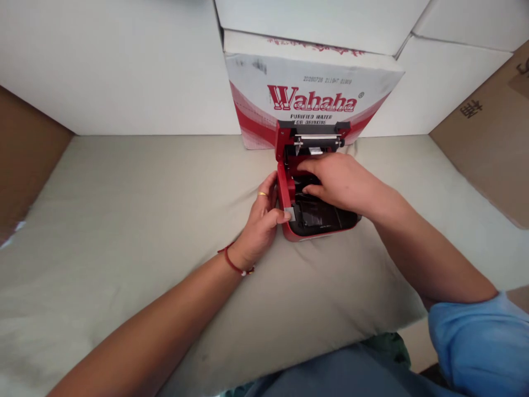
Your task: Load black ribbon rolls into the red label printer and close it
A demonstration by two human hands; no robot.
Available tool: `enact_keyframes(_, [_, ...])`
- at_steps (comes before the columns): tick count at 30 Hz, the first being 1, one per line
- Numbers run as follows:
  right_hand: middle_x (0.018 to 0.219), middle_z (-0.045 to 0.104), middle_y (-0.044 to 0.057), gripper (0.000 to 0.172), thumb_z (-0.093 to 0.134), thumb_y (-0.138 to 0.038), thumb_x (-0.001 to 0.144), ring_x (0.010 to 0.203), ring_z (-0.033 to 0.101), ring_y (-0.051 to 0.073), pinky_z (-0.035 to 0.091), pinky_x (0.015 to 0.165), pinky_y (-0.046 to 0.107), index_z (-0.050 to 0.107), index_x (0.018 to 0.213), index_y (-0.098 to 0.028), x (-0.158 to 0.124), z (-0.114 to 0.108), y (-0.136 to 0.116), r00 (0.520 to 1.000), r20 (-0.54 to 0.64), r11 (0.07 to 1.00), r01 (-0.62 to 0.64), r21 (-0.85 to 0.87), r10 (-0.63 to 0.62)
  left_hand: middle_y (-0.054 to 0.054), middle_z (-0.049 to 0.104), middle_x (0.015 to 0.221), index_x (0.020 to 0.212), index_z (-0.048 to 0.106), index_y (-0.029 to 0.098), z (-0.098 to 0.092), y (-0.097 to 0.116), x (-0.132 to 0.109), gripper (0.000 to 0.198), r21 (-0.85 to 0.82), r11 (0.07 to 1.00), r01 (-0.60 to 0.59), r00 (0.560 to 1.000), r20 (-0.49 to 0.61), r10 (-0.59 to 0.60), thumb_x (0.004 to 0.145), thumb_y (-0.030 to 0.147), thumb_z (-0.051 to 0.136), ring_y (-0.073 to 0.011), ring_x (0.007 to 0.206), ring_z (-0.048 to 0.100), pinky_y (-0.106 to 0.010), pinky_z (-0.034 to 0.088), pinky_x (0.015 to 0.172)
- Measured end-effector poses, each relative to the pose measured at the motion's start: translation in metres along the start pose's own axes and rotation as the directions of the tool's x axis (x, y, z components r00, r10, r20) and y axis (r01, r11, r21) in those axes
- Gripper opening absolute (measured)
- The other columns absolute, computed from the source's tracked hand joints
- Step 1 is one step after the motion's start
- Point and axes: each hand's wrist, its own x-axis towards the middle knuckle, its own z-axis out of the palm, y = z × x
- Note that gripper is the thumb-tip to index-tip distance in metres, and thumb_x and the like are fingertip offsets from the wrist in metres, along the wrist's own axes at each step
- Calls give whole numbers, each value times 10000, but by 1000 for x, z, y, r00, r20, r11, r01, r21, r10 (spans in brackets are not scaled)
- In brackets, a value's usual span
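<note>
A small red and black printer (285,190) sits on the covered surface with its lid (316,129) raised; a roller and a metal bar show under the lid. My left hand (262,220) grips its left side, thumb on the grey corner tab (290,213) and fingers along the outer wall. My right hand (341,179) reaches inside from the right. Its thumb and forefinger are curved around a dark, glossy part in the well, while the other fingers are hidden. Shiny black film (320,216) covers the front of the printer's inside.
Right behind the printer stands a white and red Wahaha water carton (312,82). White boxes (157,66) line the back. Brown cardboard boxes flank the surface on the left (28,160) and right (491,132). A pale greenish cloth (165,187) covers the surface.
</note>
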Motion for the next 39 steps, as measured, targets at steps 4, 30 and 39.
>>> enact_keyframes(4, [1254,895,51,279,641,-347,1133,1141,830,310,642,1025,474,867,1287,-294,-42,-8,2,974,-194,968,158,193,-121,-51,495,1843,1660,519,366,0,0,-3,892,28,1000,-13,1000,12,12,856,550,861,-383,1767,390,-588,350,1470])
enact_keyframes(30, [1630,751,42,379,502,-404,1224,1526,703,270,567,1314,482,781,1481,-385,-84,12,35,714,-696,885,277,374,70,-45,864,1230,1527,731,338,23,32,-42,627,763,45,-644,660,525,537,943,113,709,-258,1270,788,-502,445,1384])
enact_keyframes(39, [1415,831,40,725,315,-772,1197,1471,732,284,577,1269,512,768,1512,-303,3,-1,49,846,-503,875,98,474,178,-45,863,1213,1506,742,335,21,32,-42,634,753,31,-657,646,542,537,931,67,738,-246,1236,787,-479,492,1326])
